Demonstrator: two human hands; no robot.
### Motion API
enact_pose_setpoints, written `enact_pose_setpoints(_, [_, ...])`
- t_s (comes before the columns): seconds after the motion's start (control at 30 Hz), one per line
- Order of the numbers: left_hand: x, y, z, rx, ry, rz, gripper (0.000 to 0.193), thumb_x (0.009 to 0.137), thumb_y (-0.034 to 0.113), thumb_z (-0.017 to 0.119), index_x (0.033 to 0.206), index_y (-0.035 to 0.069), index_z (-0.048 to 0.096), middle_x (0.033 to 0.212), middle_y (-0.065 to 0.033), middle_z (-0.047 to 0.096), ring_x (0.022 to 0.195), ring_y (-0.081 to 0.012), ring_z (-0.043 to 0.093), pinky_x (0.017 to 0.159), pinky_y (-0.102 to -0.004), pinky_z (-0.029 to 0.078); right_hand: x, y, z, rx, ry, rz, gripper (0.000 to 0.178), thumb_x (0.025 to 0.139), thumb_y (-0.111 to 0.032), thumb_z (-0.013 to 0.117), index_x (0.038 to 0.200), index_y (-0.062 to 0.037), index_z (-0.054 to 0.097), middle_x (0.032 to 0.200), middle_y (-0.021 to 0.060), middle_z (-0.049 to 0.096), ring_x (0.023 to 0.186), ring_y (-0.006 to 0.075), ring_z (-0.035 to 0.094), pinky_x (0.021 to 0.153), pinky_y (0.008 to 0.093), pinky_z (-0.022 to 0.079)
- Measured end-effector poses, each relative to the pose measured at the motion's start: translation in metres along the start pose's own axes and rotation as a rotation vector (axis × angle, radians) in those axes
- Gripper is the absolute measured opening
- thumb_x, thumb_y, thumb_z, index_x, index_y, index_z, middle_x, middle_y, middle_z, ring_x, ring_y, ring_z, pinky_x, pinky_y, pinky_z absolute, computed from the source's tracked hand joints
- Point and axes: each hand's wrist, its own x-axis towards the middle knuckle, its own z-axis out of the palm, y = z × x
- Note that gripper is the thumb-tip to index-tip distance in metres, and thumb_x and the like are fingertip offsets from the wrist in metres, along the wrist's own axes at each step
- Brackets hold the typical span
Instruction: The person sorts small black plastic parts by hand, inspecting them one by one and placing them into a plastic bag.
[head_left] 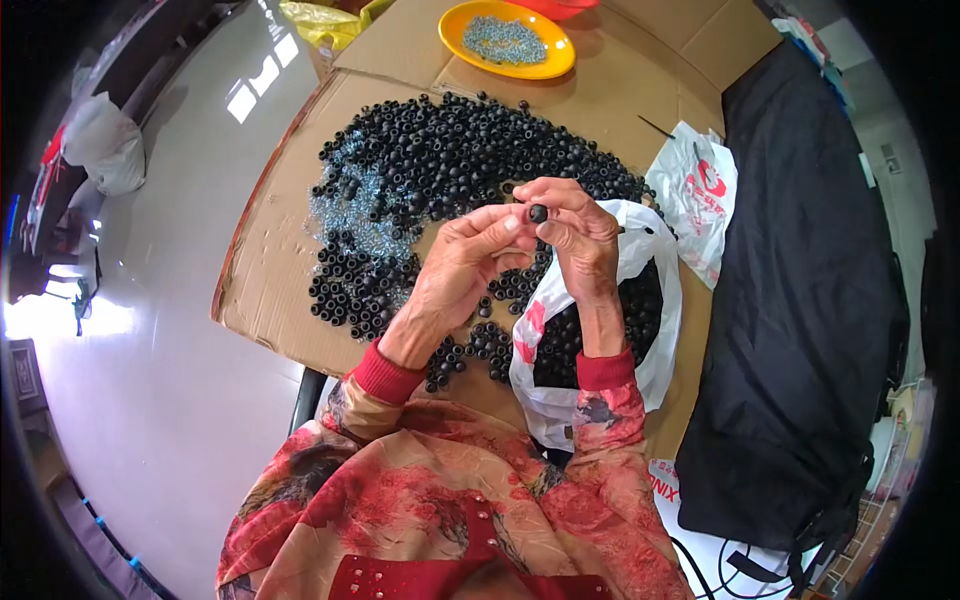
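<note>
My right hand [580, 240] pinches one round black bead [538, 213] between thumb and fingertips. Right beside it, my left hand [465, 260] is closed in a pinch, its fingertips meeting the right hand's at the bead. Whatever those left fingertips hold is too small to make out. Beneath and beyond both hands spreads a big heap of black beads [440, 150], many showing wide holes. Small clear bluish beads [365, 205] lie along the heap's left side. Under my right wrist, a white plastic bag [665, 330] stands open with more black beads inside.
Flattened cardboard [270, 270] covers the work surface. A yellow-orange plate [455, 50] of small bluish beads sits at the far side, near a red dish [560, 6]. On the right lie another white plastic bag [705, 190] and a large black fabric case [800, 300].
</note>
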Motion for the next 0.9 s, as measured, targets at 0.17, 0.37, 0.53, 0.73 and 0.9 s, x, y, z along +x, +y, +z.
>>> enact_pose_setpoints(0.17, [0.0, -0.003, 0.004, -0.065, -0.022, -0.012, 0.018, 0.087, 0.013, 0.055, 0.099, 0.0, 0.059, 0.084, -0.0043, 0.061, 0.077, -0.0103, 0.059, 0.069, -0.0251, 0.052, 0.0, 0.003, 0.008, 0.037, 0.017, 0.011, 0.024, 0.073, -0.002, 0.064, 0.097, -0.0052, 0.06, 0.104, 0.0129, 0.056, 0.101, 0.0258, 0.054, 0.089, 0.0369, 0.043])
enact_pose_setpoints(0.37, [-0.028, 0.013, 0.006, 0.235, -0.013, 0.142, 0.016, 0.083, 0.008, 0.059, 0.096, -0.001, 0.061, 0.082, -0.0022, 0.061, 0.072, -0.0072, 0.057, 0.065, -0.0201, 0.047, -0.012, -0.028, 0.033, -0.161, -0.033, 0.066, 0.028, 0.073, 0.002, 0.062, 0.1, -0.0044, 0.061, 0.105, 0.0122, 0.056, 0.1, 0.0223, 0.054, 0.088, 0.0324, 0.042])
enact_pose_setpoints(0.53, [-0.055, 0.031, 0.008, 0.48, -0.003, 0.206, 0.016, 0.08, 0.005, 0.06, 0.095, -0.001, 0.061, 0.082, -0.0028, 0.062, 0.072, -0.0081, 0.057, 0.067, -0.02, 0.046, -0.015, -0.053, 0.05, -0.49, -0.204, -0.111, 0.028, 0.07, 0.004, 0.063, 0.097, -0.0035, 0.062, 0.106, 0.0109, 0.056, 0.099, 0.0199, 0.053, 0.087, 0.0305, 0.042])
enact_pose_setpoints(0.73, [-0.069, 0.027, 0.019, 0.035, -0.104, 0.089, 0.016, 0.079, 0.003, 0.061, 0.094, 0.0, 0.061, 0.083, -0.0039, 0.062, 0.074, -0.0094, 0.058, 0.071, -0.0219, 0.047, -0.027, -0.067, 0.067, -0.533, -0.131, -0.183, 0.031, 0.068, 0.003, 0.065, 0.097, -0.0052, 0.063, 0.106, 0.0095, 0.056, 0.099, 0.0199, 0.053, 0.085, 0.0306, 0.043])
enact_pose_setpoints(0.9, [-0.066, 0.027, 0.022, 0.425, -0.102, 0.18, 0.017, 0.077, 0.001, 0.061, 0.094, -0.001, 0.06, 0.084, -0.0036, 0.062, 0.076, -0.0098, 0.059, 0.073, -0.0224, 0.047, -0.026, -0.082, 0.053, -0.706, -0.24, -0.192, 0.036, 0.065, 0.002, 0.066, 0.1, -0.0072, 0.063, 0.106, 0.0079, 0.056, 0.094, 0.0191, 0.054, 0.08, 0.029, 0.045])
